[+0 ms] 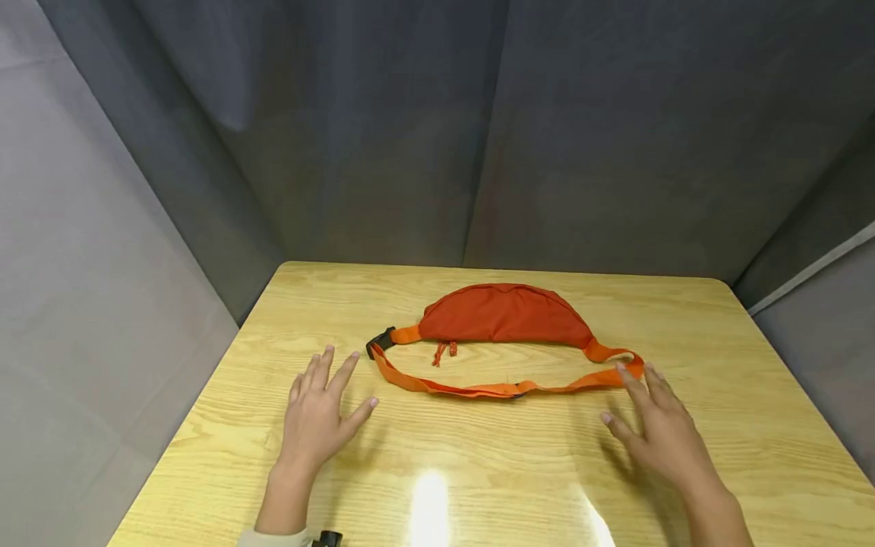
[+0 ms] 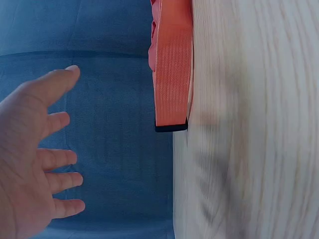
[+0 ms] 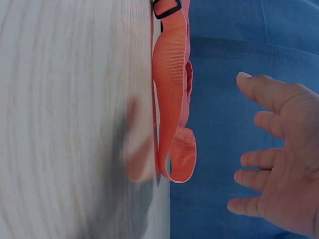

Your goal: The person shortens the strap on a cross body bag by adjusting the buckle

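A red waist bag lies on the wooden table, its curved edge toward the back. Its orange strap loops in front of it, joined at the left by a black buckle. Two small red zipper pulls hang out at the bag's front edge. My left hand is held with spread fingers to the left of the buckle, holding nothing. On the other side, my right hand hovers near the strap's right bend, fingers extended. The right wrist view shows a gap between that hand and the strap.
The pale wooden table reflects bright light near its front. Dark grey curtains hang behind it, with lighter grey panels at the left and right. A black slider sits on the strap.
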`<act>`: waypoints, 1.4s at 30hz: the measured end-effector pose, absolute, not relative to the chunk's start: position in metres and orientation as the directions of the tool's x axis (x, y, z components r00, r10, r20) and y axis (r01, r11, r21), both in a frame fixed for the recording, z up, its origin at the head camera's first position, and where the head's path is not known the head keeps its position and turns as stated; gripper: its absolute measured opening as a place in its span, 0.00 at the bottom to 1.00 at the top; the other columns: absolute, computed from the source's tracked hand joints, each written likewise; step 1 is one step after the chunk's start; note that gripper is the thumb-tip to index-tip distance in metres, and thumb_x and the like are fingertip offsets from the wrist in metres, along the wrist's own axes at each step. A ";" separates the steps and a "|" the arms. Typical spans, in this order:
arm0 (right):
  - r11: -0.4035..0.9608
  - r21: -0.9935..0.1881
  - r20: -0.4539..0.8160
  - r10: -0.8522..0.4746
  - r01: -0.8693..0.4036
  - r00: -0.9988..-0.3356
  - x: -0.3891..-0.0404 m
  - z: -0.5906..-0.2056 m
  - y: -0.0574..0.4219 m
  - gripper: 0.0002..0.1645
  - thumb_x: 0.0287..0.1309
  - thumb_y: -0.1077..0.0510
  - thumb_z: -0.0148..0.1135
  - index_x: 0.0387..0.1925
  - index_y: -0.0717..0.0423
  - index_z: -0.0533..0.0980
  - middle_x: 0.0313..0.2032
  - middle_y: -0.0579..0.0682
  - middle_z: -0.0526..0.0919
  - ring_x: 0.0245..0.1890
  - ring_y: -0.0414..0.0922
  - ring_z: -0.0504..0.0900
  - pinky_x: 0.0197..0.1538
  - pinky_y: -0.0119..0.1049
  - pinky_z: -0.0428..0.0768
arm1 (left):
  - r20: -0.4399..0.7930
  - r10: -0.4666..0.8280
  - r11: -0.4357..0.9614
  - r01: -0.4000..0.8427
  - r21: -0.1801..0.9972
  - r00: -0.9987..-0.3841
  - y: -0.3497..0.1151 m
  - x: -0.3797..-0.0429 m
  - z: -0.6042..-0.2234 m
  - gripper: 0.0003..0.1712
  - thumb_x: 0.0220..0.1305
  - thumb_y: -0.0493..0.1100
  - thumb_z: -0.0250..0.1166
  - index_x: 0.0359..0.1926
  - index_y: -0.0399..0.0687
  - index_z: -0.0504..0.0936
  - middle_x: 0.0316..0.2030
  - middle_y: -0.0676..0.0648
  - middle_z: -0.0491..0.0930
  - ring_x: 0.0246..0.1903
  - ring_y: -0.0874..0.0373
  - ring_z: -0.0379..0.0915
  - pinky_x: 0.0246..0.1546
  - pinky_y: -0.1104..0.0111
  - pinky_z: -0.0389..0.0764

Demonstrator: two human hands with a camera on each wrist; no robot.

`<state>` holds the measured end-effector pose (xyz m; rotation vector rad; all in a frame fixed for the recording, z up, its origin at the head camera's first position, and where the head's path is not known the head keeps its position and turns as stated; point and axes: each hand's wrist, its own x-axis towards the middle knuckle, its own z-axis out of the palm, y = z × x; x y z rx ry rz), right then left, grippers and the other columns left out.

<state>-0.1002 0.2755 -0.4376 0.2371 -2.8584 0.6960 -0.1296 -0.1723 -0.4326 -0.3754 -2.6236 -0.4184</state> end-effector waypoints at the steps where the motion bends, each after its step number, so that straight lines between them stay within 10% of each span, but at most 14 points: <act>1: 0.865 -0.460 0.219 -0.109 -0.201 -0.970 -0.100 -0.438 0.275 0.44 0.51 0.44 0.56 0.65 0.41 0.45 0.63 0.62 0.40 0.61 0.60 0.39 0.45 0.68 0.48 | 0.485 0.196 0.913 0.339 0.227 -0.852 -0.171 -0.129 -0.433 0.40 0.47 0.65 0.57 0.60 0.56 0.62 0.60 0.39 0.54 0.56 0.39 0.50 0.49 0.45 0.54; 19: 0.643 -0.722 0.202 -0.160 -0.257 -0.966 -0.119 -0.449 0.260 0.42 0.44 0.50 0.64 0.61 0.35 0.55 0.59 0.56 0.59 0.55 0.60 0.59 0.47 0.59 0.60 | 0.412 0.185 0.773 0.391 0.500 -0.892 -0.154 -0.133 -0.443 0.42 0.43 0.65 0.61 0.60 0.63 0.61 0.59 0.45 0.58 0.56 0.45 0.53 0.49 0.46 0.56; 34: 0.518 -0.779 0.297 -0.191 -0.353 -0.935 -0.136 -0.457 0.251 0.39 0.42 0.58 0.66 0.59 0.46 0.61 0.56 0.50 0.65 0.53 0.47 0.65 0.50 0.21 0.61 | 0.325 0.266 0.619 0.419 0.665 -0.908 -0.123 -0.158 -0.454 0.40 0.39 0.60 0.67 0.57 0.68 0.63 0.55 0.53 0.64 0.56 0.57 0.54 0.51 0.52 0.59; 42: 0.429 -0.843 0.246 -0.229 -0.325 -0.942 -0.141 -0.444 0.240 0.29 0.44 0.65 0.63 0.51 0.56 0.69 0.48 0.56 0.73 0.50 0.49 0.69 0.50 0.43 0.64 | 0.302 0.307 0.557 0.427 0.712 -0.903 -0.105 -0.170 -0.464 0.35 0.39 0.58 0.67 0.54 0.70 0.67 0.52 0.57 0.67 0.55 0.58 0.57 0.51 0.55 0.58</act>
